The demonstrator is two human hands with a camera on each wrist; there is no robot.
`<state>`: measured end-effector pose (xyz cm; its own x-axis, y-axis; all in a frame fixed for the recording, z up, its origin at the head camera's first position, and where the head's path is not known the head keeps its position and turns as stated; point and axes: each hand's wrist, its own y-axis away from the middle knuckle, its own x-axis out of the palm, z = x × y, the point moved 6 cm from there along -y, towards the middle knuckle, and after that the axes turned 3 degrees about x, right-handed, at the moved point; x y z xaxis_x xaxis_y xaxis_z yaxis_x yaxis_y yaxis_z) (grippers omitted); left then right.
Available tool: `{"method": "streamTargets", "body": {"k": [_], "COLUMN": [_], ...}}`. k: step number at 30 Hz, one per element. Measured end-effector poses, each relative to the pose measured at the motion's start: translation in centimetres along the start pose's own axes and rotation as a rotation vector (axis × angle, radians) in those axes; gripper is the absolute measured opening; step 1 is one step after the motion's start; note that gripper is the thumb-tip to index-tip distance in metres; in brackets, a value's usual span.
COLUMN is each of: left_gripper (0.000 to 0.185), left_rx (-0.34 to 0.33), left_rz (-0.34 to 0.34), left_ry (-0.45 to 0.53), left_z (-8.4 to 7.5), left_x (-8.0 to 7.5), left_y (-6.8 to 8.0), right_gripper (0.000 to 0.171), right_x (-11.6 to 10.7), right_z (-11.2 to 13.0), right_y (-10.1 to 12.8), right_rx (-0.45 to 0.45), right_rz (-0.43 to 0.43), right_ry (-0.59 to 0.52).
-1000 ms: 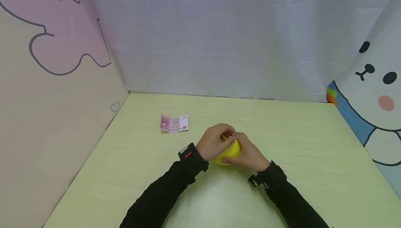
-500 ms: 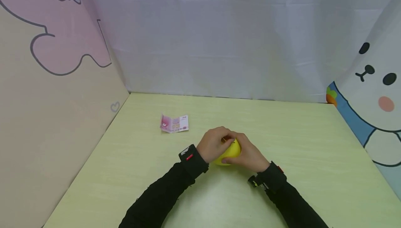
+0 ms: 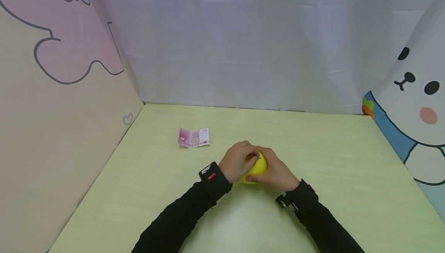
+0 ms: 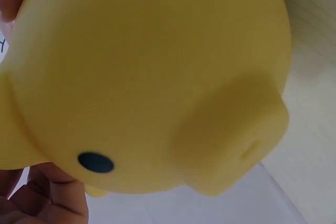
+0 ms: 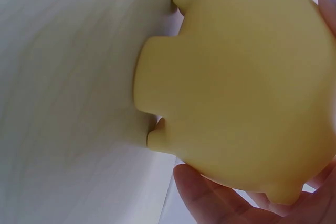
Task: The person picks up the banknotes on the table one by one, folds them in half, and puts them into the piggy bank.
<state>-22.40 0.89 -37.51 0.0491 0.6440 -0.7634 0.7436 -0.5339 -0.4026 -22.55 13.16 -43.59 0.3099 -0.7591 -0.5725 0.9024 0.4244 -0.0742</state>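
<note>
A yellow pig-shaped piggy bank sits on the table between both hands. In the left wrist view the pig's snout and dark eye show. My right hand grips the bank from the right side, fingers spread along its body. My left hand is at the bank's top left, fingers curled and thumb tip on the upper surface. I cannot tell whether those fingertips pinch anything. From the right wrist, short feet show facing the tabletop.
A creased pink-and-white play banknote lies on the pale wooden table, left of and beyond the hands. A white cloth stands behind the table, with cartoon-printed panels at the sides.
My left hand has shifted slightly down toward the near side. A small greyish-white bit at its fingertips no longer shows. My right hand has stayed on the piggy bank.
</note>
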Motion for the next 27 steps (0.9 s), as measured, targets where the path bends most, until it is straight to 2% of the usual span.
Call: {"method": "streamTargets", "body": {"k": [17,27], "left_gripper": [0.005,0.007], "left_rx": [0.067,0.06], "left_rz": [-0.033,-0.012], "left_ry": [-0.071,-0.116], "left_z": [-0.38,-0.33], "left_x": [-0.14,0.07], "left_y": [0.48,0.48], "right_gripper": [0.083,0.086], "right_x": [-0.03,-0.16], "right_z": [-0.22,0.25], "right_y": [0.11,0.26], "right_rx": [0.014,-0.002], "right_rz": [-0.016,-0.015], "right_ry": [0.019,0.042]}}
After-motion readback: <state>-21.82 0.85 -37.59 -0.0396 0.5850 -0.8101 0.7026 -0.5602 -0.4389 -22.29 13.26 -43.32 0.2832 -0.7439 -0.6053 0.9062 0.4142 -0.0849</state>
